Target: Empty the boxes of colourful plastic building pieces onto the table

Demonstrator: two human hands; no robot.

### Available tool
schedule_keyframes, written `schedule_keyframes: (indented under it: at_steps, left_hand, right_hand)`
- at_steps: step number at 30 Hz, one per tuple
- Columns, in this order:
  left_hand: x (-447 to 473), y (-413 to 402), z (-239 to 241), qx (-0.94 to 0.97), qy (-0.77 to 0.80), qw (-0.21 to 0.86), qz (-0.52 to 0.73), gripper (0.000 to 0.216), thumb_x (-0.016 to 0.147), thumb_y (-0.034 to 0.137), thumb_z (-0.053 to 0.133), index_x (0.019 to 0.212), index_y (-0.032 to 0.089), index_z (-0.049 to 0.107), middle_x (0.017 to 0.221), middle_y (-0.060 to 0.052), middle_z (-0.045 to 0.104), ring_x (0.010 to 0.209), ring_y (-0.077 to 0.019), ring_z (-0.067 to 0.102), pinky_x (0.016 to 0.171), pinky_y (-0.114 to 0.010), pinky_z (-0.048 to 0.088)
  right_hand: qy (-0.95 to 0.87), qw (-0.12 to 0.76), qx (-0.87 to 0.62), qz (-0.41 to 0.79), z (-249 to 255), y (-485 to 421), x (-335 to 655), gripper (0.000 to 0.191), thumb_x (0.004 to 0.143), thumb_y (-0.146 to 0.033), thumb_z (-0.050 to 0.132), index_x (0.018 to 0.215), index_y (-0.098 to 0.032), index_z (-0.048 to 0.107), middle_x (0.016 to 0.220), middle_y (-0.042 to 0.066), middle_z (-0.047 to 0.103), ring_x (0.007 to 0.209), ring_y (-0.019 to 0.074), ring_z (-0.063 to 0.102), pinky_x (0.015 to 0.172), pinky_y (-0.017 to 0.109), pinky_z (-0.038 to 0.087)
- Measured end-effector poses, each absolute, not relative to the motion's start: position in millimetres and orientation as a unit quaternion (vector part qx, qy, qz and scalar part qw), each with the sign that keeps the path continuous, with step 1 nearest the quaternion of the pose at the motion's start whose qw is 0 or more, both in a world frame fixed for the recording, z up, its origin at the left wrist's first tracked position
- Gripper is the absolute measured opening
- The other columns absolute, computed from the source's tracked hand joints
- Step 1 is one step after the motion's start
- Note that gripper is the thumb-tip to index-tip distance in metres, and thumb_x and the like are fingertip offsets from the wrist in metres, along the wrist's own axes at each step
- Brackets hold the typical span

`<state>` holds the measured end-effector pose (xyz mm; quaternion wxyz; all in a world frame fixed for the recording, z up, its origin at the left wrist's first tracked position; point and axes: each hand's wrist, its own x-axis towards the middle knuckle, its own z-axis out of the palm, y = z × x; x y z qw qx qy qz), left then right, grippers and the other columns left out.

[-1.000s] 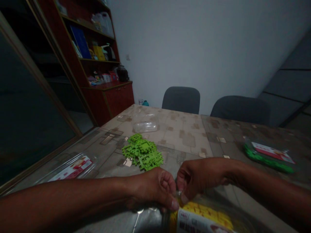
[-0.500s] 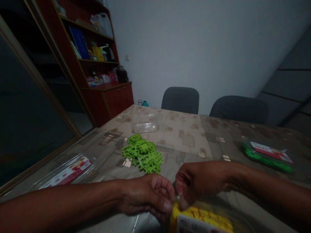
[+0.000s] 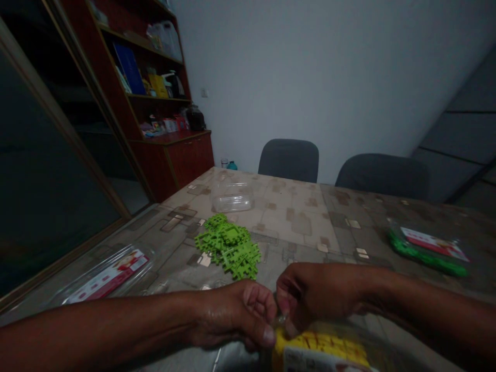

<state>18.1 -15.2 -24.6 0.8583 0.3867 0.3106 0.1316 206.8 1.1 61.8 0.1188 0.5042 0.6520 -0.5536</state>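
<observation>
At the near edge of the view lies a clear plastic package with yellow pieces point(image 3: 329, 345) inside and a white label point(image 3: 310, 360) on it. My left hand point(image 3: 242, 315) has its fingers curled at the package's left corner, the thumb against it. My right hand point(image 3: 310, 294) pinches the same corner from above, thumb and fingers closed on the clear edge. Just beyond my hands rests a heap of light-green interlocking plastic pieces point(image 3: 230, 243). The lower part of the package is cut off by the frame.
An open clear plastic container point(image 3: 232, 199) stands behind the green heap. To the left lies a clear lid with a red-and-white label point(image 3: 110, 274). A labelled package of darker green pieces point(image 3: 426, 253) sits at the right. Two grey chairs point(image 3: 289, 160) stand beyond the patterned table point(image 3: 298, 206).
My hands stay at the package corner and have shifted only slightly, the right one a little lower. The surrounding things lie as before.
</observation>
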Motion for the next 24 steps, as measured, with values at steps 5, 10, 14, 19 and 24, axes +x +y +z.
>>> schedule_keyframes:
  at_steps: [5, 10, 14, 19, 24]
  left_hand:
    - [20, -11, -25, 0.39, 0.299, 0.86, 0.134, 0.036, 0.048, 0.022, 0.092, 0.069, 0.012, 0.064, 0.061, 0.003, 0.063, 0.05, -0.0053, 0.053, 0.051, -0.016, 0.039]
    - [20, -2, -29, 0.382, 0.284, 0.874, 0.101, 0.034, 0.054, 0.028, 0.091, 0.071, 0.011, 0.067, 0.061, 0.001, 0.064, 0.05, -0.0061, 0.056, 0.052, -0.016, 0.043]
    - [23, 0, -28, 0.386, 0.31, 0.864, 0.089, 0.032, 0.052, 0.026, 0.089, 0.068, 0.011, 0.066, 0.058, 0.001, 0.064, 0.047, -0.0067, 0.055, 0.046, -0.016, 0.04]
    - [27, -4, -22, 0.404, 0.322, 0.851, 0.097, 0.029, 0.05, 0.024, 0.086, 0.063, 0.011, 0.063, 0.054, 0.002, 0.06, 0.044, -0.0063, 0.052, 0.045, -0.016, 0.038]
    - [24, -6, -18, 0.404, 0.327, 0.849, 0.099, 0.031, 0.05, 0.023, 0.086, 0.066, 0.012, 0.062, 0.055, 0.003, 0.06, 0.045, -0.0061, 0.051, 0.045, -0.016, 0.037]
  right_hand:
    - [0.664, 0.107, 0.498, -0.547, 58, 4, 212, 0.017, 0.061, -0.01, 0.072, 0.067, -0.019, 0.058, 0.056, -0.009, 0.052, 0.051, 0.0078, 0.043, 0.048, 0.021, 0.031]
    - [0.638, 0.103, 0.485, -0.59, 51, 10, 217, 0.024, 0.059, -0.017, 0.078, 0.066, -0.019, 0.055, 0.057, -0.009, 0.052, 0.051, 0.0073, 0.043, 0.048, 0.021, 0.032]
    - [0.631, 0.093, 0.481, -0.602, 49, 11, 221, 0.03, 0.054, -0.024, 0.084, 0.069, -0.019, 0.058, 0.06, -0.008, 0.055, 0.055, 0.0079, 0.045, 0.052, 0.021, 0.035]
    - [0.64, 0.111, 0.467, -0.6, 55, 10, 223, 0.013, 0.067, -0.016, 0.072, 0.071, -0.018, 0.06, 0.061, -0.007, 0.054, 0.057, 0.0075, 0.045, 0.054, 0.021, 0.034]
    - [0.671, 0.129, 0.469, -0.56, 61, 4, 227, 0.014, 0.07, -0.019, 0.072, 0.075, -0.018, 0.059, 0.064, -0.007, 0.054, 0.058, 0.0079, 0.045, 0.055, 0.021, 0.035]
